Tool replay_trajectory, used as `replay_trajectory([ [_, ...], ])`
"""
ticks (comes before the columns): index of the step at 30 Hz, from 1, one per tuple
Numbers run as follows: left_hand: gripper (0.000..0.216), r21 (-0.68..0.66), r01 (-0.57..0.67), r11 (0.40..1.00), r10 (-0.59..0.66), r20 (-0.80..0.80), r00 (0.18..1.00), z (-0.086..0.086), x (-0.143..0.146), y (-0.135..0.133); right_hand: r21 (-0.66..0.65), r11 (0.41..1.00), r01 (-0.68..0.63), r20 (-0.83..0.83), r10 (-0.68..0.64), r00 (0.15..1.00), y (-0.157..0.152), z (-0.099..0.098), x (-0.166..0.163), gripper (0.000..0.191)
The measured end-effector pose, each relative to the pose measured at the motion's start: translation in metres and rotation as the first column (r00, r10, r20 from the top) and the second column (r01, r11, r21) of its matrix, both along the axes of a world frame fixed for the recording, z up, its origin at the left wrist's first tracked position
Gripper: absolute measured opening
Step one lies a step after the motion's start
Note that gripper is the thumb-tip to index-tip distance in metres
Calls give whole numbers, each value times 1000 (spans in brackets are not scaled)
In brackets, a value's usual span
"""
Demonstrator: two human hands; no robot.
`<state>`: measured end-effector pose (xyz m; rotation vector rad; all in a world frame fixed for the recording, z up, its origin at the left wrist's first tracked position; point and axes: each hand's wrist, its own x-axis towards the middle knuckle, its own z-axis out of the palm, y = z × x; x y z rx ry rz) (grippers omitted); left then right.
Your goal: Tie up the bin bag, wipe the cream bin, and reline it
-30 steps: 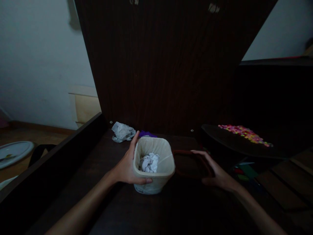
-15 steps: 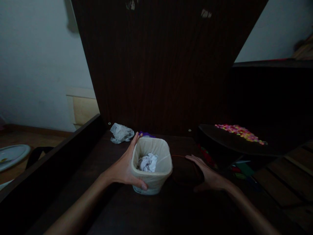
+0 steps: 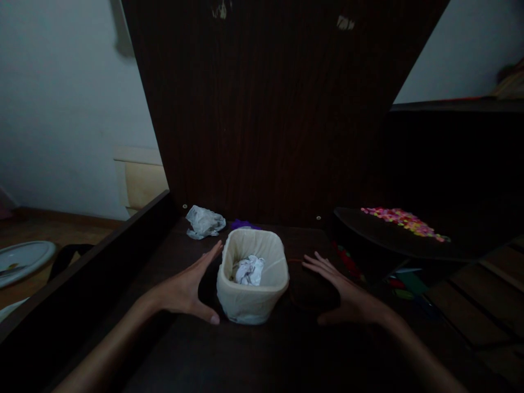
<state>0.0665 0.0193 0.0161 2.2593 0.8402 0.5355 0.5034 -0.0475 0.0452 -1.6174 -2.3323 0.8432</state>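
Cream bin (image 3: 251, 297), white paper (image 3: 248, 271) inside

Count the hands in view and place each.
2. The left hand is open, close beside the lined bin on its left; the right hand is open to the bin's right, over a dark flat object.

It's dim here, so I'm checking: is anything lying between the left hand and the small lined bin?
Nothing visible does. The left hand is open just left of the small lined bin, not touching it, with only bare dark surface in the gap. The crumpled plastic bag lies farther back, outside that gap.
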Motion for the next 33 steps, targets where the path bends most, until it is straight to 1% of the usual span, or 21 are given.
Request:
replay_trajectory([
  [3, 141, 21, -11, 1000, 13, -107, 994, -17, -6, 2, 15, 998, -66, 28, 66, 997, -3, 5, -25, 114],
  [6, 113, 37, -18, 999, 23, -121, 992, -28, -3, 4, 47, 997, -62, 17, 61, 998, -3, -1, -48, 97],
  [8, 94, 60, -18, 998, 25, -107, 994, -29, 1, 5, 69, 995, -68, -1, 68, 998, -1, -8, -60, 85],
  [11, 79, 117, -18, 993, 31, -108, 994, -24, 7, 2, 140, 987, -85, 25, 83, 996, 7, -19, -75, 80],
  [14, 64, 134, -28, 991, 52, -173, 984, -11, 14, -3, 194, 981, -31, 75, 17, 997, 15, -23, -86, 78],
  [16, 53, 123, -38, 992, 63, -212, 975, -2, 19, -8, 209, 978, -6, 83, -12, 996, 18, -22, -91, 69],
  [18, 45, 108, -44, 993, 67, -221, 973, 4, 22, -11, 215, 977, -3, 70, -12, 997, 19, -21, -94, 59],
  [20, 40, 88, -51, 995, 69, -214, 974, 7, 24, -13, 218, 976, -1, 48, -10, 999, 19, -22, -95, 50],
  [23, 38, 73, -56, 996, 69, -188, 980, 5, 23, -13, 232, 973, 7, 4, -9, 1000, 20, -26, -93, 42],
  [27, 34, 58, -56, 997, 64, -139, 988, 4, 24, -13, 254, 966, 37, -86, -15, 996, 21, -34, -88, 40],
  [30, 31, 35, -58, 998, 60, -54, 997, 8, 27, -15, 260, 963, 71, -168, -28, 985, 21, -39, -84, 38],
  [33, 31, -5, -102, 995, 102, 25, 994, 11, 27, -19, 251, 960, 125, -274, -53, 960, 19, -44, -81, 39],
])
